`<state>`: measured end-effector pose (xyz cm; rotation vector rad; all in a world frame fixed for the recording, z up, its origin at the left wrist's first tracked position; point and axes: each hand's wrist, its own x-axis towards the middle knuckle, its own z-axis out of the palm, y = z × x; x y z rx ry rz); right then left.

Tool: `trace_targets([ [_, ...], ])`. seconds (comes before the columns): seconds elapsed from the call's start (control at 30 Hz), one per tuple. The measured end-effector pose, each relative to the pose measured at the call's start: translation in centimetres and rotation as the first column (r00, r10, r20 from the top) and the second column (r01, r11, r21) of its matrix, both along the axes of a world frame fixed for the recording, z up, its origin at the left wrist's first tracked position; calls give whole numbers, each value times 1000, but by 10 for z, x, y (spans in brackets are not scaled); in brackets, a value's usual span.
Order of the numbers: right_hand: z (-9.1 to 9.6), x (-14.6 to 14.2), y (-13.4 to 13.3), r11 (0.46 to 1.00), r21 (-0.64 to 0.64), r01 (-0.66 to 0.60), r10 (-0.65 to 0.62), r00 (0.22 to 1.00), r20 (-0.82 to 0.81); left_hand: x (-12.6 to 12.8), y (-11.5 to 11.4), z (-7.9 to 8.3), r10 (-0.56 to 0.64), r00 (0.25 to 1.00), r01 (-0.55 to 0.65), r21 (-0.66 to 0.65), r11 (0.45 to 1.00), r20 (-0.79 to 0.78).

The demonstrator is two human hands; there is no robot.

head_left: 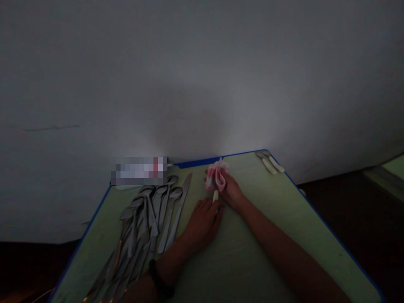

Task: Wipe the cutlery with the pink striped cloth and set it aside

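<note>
My right hand is closed around a pink cloth near the table's far edge. A white-handled utensil sticks out of the cloth toward me. My left hand rests on the green table just in front, fingers curled at the white handle's end. Whether it grips the handle I cannot tell. A black band circles my left wrist.
Several metal spoons and a knife lie spread on the table's left side. Two white-handled utensils lie at the far right corner. A blurred-out object sits at the far left edge. A pale wall rises behind the blue-edged table.
</note>
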<state>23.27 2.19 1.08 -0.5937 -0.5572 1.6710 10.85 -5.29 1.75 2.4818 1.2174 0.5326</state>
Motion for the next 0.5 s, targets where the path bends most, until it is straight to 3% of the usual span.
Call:
trace_targets([
  [0.17, 4, 4, 2, 998, -61, -16, 5, 984, -176, -4, 0, 10, 11, 990, 14, -174, 985, 140],
  [0.33, 3, 7, 4, 995, 3, -100, 100, 983, -153, -5, -1, 11, 87, 969, -22, -271, 962, 230],
  [0.5, 1, 4, 5, 998, 2, -56, 56, 995, -79, -5, 2, 4, 173, 945, -74, -335, 939, 277],
])
